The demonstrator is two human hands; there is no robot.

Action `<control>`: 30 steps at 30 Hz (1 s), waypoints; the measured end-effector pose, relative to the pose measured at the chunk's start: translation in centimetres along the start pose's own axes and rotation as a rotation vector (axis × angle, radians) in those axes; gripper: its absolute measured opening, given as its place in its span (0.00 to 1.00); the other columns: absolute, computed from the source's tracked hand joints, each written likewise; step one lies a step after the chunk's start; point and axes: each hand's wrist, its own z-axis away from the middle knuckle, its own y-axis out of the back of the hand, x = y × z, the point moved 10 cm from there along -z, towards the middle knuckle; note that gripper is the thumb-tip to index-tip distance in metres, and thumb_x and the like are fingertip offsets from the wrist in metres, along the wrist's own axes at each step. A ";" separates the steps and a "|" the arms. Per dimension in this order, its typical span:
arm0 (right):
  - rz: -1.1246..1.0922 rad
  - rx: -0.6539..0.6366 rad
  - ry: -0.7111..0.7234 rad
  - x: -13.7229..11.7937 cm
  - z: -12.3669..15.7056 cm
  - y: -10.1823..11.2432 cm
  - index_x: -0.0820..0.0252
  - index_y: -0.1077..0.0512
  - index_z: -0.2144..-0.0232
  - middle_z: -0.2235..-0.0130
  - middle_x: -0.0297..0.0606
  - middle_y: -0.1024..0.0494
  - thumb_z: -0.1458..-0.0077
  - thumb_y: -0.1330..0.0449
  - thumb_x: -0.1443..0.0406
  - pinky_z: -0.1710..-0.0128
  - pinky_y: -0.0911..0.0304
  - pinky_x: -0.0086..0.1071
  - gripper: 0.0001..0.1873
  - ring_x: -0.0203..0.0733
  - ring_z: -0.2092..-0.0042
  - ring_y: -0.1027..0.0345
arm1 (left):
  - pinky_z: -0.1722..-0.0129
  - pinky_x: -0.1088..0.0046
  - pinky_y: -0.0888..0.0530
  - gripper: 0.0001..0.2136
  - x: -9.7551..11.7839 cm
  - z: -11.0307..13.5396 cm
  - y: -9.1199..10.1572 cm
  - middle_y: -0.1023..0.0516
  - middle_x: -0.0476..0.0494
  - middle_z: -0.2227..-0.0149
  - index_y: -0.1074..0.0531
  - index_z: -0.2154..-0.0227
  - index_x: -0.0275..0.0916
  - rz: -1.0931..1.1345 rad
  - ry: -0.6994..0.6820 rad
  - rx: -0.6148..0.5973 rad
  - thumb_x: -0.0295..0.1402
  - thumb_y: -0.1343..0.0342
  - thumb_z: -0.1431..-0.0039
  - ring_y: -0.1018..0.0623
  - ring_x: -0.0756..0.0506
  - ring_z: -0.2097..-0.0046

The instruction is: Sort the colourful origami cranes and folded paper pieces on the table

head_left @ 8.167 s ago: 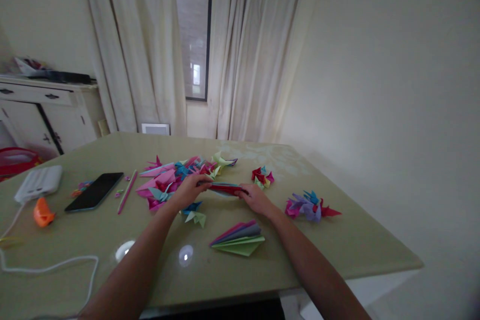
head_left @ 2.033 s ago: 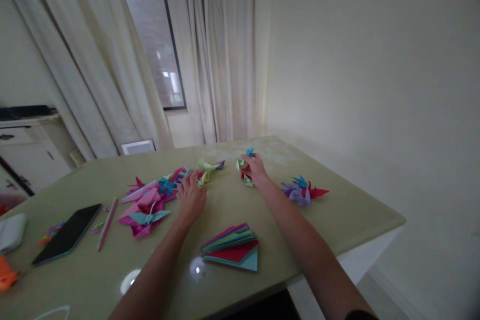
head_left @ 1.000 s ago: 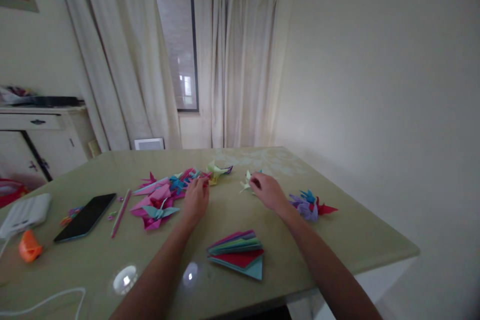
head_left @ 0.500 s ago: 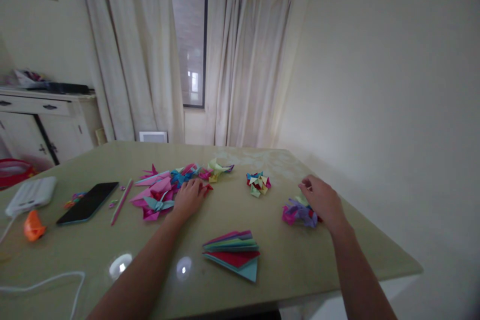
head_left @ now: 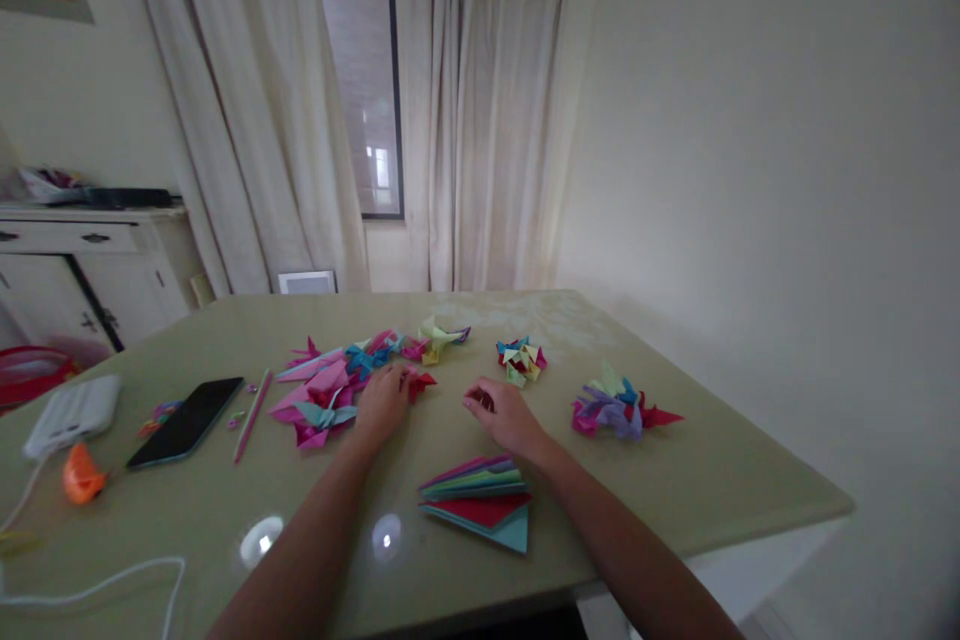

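Observation:
My left hand (head_left: 382, 405) rests at the right side of a pile of folded paper cranes, its fingers closed on a red paper crane (head_left: 422, 385). Beside it lie a pink origami piece (head_left: 315, 387), a light blue crane (head_left: 326, 414) and a blue one (head_left: 366, 358). My right hand (head_left: 504, 412) hovers just right of the red crane with curled fingers, and nothing shows between them. Farther right sits a small heap of cranes, with a purple one (head_left: 609, 412) and a red pointed one (head_left: 660, 415).
A stack of folded coloured papers (head_left: 480, 500) lies near the table's front edge. Behind is a small cluster of folded pieces (head_left: 521, 360). Leftward are a pink pencil-like stick (head_left: 252, 417), a black phone (head_left: 186, 422), an orange object (head_left: 82, 475), a white box (head_left: 73, 415) and a white cable (head_left: 97, 588).
My right hand has moved left from the right heap toward my left hand, uncovering a red crane there. My left hand stays at the pile. The view has shifted slightly.

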 end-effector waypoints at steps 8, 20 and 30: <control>-0.377 0.083 -0.093 2.3 0.1 1.2 0.57 0.27 0.48 0.56 0.40 0.20 0.37 0.38 0.52 0.69 0.34 0.30 0.21 0.37 0.67 0.26 | 0.51 0.66 0.26 0.12 6.5 1.5 4.5 0.20 0.41 0.57 0.23 0.55 0.42 0.242 -0.327 0.320 0.37 0.52 0.26 0.21 0.42 0.54; -0.365 0.287 -0.039 1.1 0.1 5.4 0.59 0.22 0.62 0.67 0.38 0.19 0.39 0.39 0.46 0.68 0.35 0.31 0.22 0.41 0.69 0.27 | 0.50 0.65 0.26 0.13 10.0 2.8 2.6 0.20 0.40 0.57 0.25 0.52 0.41 0.236 -0.435 0.161 0.34 0.54 0.25 0.22 0.42 0.53; 0.394 0.614 -0.190 1.7 7.5 22.0 0.58 0.24 0.54 0.65 0.44 0.17 0.38 0.43 0.43 0.66 0.32 0.39 0.27 0.47 0.69 0.26 | 0.46 0.62 0.29 0.10 3.9 1.5 -2.7 0.20 0.35 0.52 0.23 0.55 0.39 0.094 -0.136 -0.162 0.27 0.46 0.34 0.22 0.38 0.48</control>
